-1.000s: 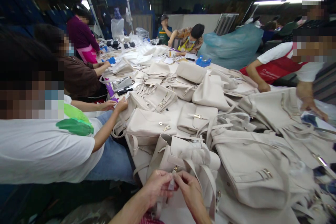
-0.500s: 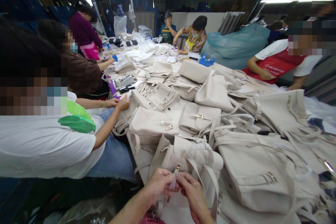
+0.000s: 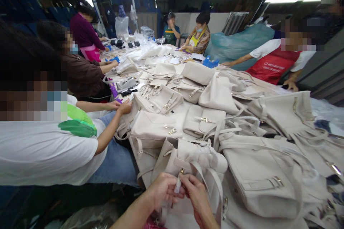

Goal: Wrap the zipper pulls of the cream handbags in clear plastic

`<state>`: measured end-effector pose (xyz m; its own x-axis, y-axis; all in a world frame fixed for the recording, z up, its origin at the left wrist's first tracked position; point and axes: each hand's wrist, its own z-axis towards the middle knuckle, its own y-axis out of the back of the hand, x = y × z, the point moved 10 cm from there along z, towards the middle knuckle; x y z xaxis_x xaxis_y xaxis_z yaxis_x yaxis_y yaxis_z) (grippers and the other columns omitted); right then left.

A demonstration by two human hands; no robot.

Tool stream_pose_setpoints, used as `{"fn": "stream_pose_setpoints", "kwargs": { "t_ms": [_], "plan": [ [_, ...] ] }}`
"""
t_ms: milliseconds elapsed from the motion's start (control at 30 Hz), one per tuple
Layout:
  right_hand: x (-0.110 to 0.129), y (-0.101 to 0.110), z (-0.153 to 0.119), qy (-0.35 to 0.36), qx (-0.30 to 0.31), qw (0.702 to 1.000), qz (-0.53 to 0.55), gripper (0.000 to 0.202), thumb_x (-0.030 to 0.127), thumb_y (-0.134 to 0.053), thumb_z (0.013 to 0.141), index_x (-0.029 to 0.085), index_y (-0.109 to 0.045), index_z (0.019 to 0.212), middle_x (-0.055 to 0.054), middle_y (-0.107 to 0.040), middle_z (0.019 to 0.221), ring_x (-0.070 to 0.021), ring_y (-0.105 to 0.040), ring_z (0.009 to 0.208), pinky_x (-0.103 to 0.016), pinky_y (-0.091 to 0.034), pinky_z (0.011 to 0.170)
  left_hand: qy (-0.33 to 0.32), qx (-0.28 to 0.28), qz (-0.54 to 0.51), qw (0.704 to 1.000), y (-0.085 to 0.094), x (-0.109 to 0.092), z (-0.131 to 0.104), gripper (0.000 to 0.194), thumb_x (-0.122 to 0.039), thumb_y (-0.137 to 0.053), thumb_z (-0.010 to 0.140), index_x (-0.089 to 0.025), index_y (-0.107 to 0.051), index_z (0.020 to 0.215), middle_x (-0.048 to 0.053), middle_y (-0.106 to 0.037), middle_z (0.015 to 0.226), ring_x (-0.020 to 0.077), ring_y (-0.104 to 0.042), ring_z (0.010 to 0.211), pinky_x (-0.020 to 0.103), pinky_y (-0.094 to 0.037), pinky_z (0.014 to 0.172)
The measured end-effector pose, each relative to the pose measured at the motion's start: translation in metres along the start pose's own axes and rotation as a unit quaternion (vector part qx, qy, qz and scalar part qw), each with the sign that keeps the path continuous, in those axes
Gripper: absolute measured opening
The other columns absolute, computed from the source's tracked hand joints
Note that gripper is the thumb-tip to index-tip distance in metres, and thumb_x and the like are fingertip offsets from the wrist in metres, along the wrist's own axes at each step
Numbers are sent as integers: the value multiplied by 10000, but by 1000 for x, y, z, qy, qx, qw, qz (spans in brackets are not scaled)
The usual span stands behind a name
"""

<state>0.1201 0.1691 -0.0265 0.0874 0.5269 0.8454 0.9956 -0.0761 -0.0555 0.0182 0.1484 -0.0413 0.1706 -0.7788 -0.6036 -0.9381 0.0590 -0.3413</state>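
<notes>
At the bottom centre, my left hand (image 3: 163,190) and my right hand (image 3: 192,188) meet in front of a cream bag (image 3: 172,155). Between their fingertips is a small whitish wrapped piece (image 3: 177,185), just below a gold metal clasp (image 3: 182,171) on the bag. Both hands have their fingers closed on this piece. A cream strap (image 3: 215,182) loops down beside my right hand. What the piece covers cannot be made out.
Many cream bags (image 3: 263,171) are heaped over the table. A person in a white shirt (image 3: 48,150) sits close on the left. Across the table are several others, one in a red apron (image 3: 271,66). A blue tape dispenser (image 3: 210,62) stands farther back.
My fingers have shifted slightly around the wrapped piece, showing more of it. The person in the red apron has leaned back and stretched an arm to the left across the table.
</notes>
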Motion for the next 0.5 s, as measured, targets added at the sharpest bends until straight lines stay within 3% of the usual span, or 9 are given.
{"fn": "stream_pose_setpoints", "kwargs": {
  "t_ms": [167,333,500],
  "plan": [
    [1,-1,0,5,8,1000,-22,353,541,-678,628,196,-653,554,22,-527,513,-138,-406,532,-272,-302,508,17,-17,-26,999,6,6,4,281,-324,-689,534,-120,-671,726,103,-698,755,174,-650,637,211,-452,486],
    [-8,1,5,0,-1,1000,-17,347,521,-663,655,202,-607,529,28,-524,509,-138,-416,528,-265,-306,504,17,-56,-13,998,11,8,9,320,-420,-604,602,-107,-643,654,139,-692,722,193,-647,622,230,-456,462],
    [-16,3,11,20,2,999,-30,370,521,-648,693,204,-566,521,38,-496,510,-145,-429,554,-265,-337,545,17,-43,1,999,8,7,10,354,-449,-642,581,-117,-633,703,120,-679,739,186,-642,621,250,-469,498]
  ]
}}
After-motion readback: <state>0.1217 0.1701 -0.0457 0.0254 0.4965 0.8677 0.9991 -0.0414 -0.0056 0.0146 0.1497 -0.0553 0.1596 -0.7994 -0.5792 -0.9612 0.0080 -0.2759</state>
